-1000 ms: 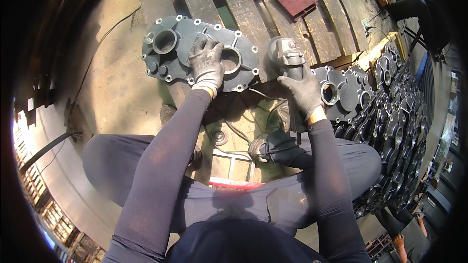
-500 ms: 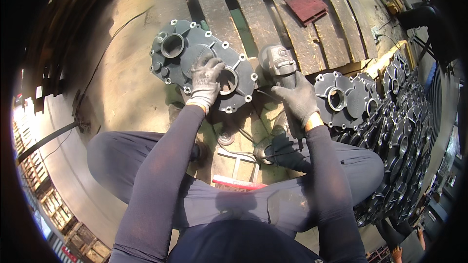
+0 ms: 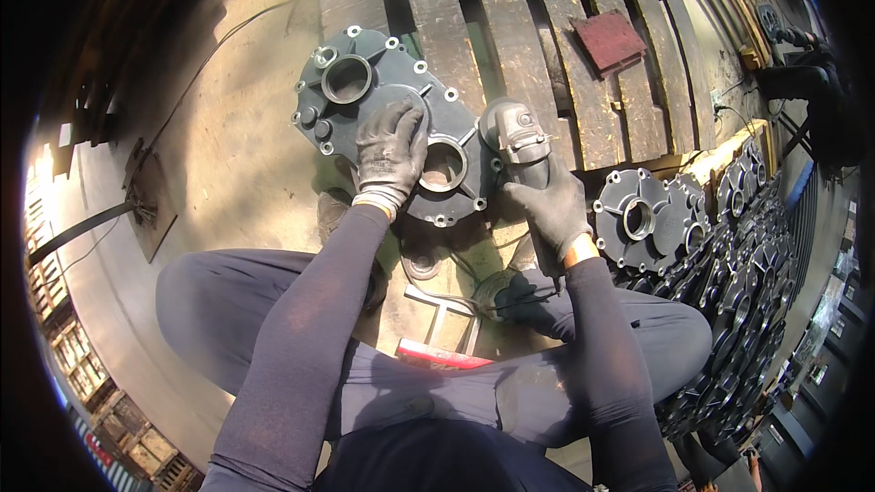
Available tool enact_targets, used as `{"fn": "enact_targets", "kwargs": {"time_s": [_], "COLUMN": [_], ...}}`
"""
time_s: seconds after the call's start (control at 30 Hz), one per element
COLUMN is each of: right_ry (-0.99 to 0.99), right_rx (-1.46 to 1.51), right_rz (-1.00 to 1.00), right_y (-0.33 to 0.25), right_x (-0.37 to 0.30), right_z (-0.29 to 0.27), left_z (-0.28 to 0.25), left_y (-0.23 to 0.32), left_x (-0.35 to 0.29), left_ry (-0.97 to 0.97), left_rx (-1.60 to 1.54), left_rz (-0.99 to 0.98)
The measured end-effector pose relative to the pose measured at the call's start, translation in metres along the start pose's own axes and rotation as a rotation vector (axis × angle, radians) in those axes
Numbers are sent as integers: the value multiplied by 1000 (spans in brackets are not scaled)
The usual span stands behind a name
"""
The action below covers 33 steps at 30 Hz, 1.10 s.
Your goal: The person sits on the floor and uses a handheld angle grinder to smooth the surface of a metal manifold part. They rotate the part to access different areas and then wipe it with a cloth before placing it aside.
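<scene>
A dark grey cast gearbox cover (image 3: 401,102), with two large round bores and small bolt bosses along its rim, lies tilted in front of me at the pallet's near edge. My gloved left hand (image 3: 392,146) grips it at the middle, beside the right-hand bore, with the fingers drawn together on its face. My gloved right hand (image 3: 552,205) is wrapped round the body of an angle grinder (image 3: 521,135). The grinder's round head is close by the cover's right edge; whether they touch I cannot tell. Its disc is mostly hidden under the head.
A slatted wooden pallet (image 3: 510,36) lies ahead, with a dark red block (image 3: 609,41) on it. Many similar covers (image 3: 729,282) are stacked at my right. Between my legs are a metal frame with a red bar (image 3: 442,355) and a cable. Another person's legs (image 3: 802,73) show at far right.
My left hand's fingers have drawn closer together on the cover. The grinder head stays by the cover's right edge. The pallet and the red block have shifted right and down in view.
</scene>
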State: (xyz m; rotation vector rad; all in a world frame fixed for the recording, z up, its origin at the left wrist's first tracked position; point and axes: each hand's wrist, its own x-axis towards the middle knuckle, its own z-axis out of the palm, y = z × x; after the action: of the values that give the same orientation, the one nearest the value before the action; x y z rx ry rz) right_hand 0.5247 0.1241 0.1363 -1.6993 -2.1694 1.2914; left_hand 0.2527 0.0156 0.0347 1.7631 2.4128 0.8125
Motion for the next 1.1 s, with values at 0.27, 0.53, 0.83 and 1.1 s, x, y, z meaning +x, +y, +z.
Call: {"fn": "enact_targets", "kwargs": {"time_s": [0.27, 0.53, 0.83, 1.1], "right_ry": [-23, -1, 23, 179], "right_rx": [86, 127, 16, 116], "right_rz": [52, 57, 133, 24], "right_y": [-3, -9, -10, 33], "right_x": [4, 1, 6, 13], "right_z": [0, -10, -16, -27], "left_z": [1, 2, 0, -12], "left_y": [-2, -1, 1, -10], "left_x": [1, 3, 1, 28], "left_ry": [17, 29, 11, 160], "left_rx": [-23, -21, -40, -42], "left_rz": [-21, -28, -44, -293]}}
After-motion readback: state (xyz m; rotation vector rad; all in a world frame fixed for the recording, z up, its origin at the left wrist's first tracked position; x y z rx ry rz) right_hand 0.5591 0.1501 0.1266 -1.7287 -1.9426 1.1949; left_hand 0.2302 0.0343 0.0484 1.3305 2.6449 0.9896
